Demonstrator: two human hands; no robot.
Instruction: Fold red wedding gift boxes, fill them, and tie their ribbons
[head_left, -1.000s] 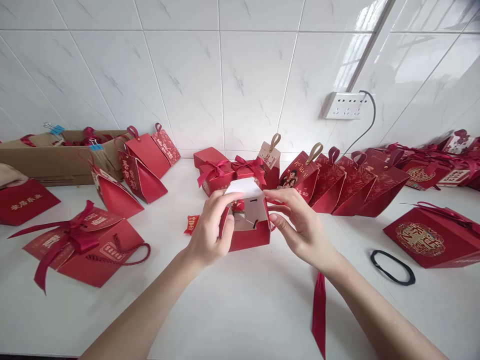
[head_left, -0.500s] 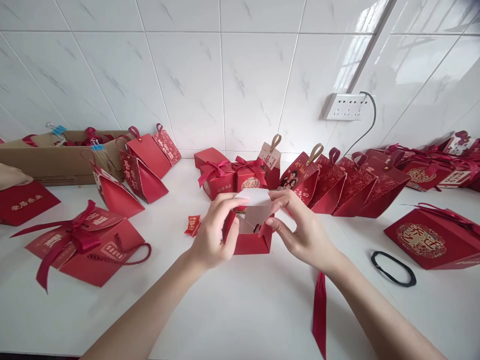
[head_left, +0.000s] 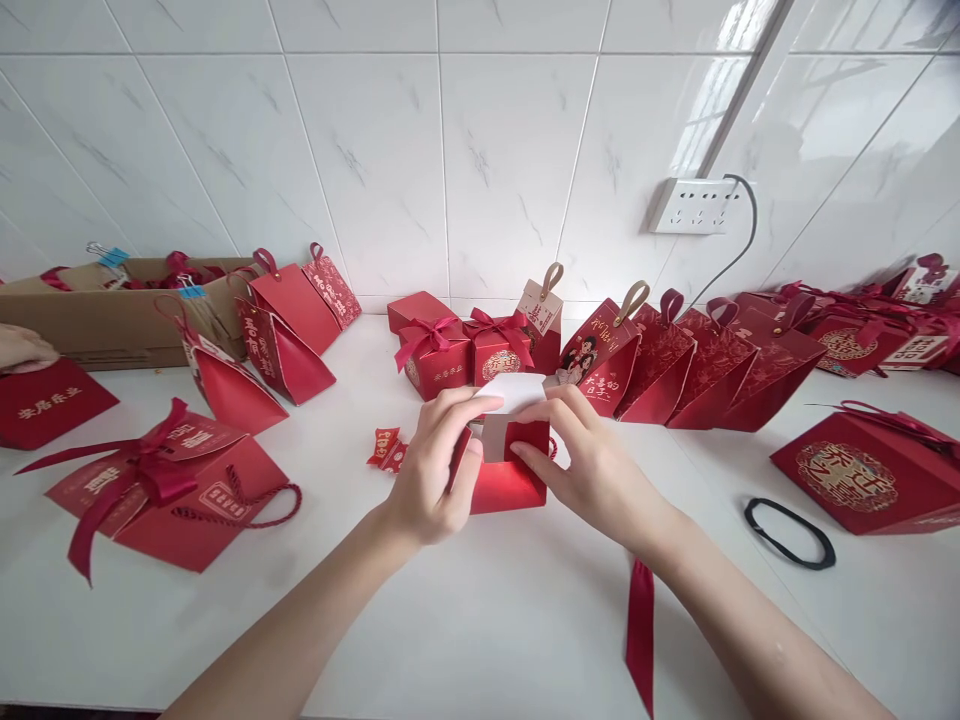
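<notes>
The white tabletop (head_left: 465,620) spreads beneath an open red cardboard gift box (head_left: 510,493) with a pale inside. Well left of and behind this gift box stands an oblong brown cardboard carton (head_left: 127,325). The left hand (head_left: 435,470) grips the gift box's left side, fingers curled and thumb opposed; the right hand (head_left: 596,460) has its fingers and thumb closed on its red right-hand flap, bent inward over the opening. A dark-red ribbon strip (head_left: 640,635) lies right of the gift box, nearer the viewer; small red wrapped packets (head_left: 386,446) lie just left of it.
</notes>
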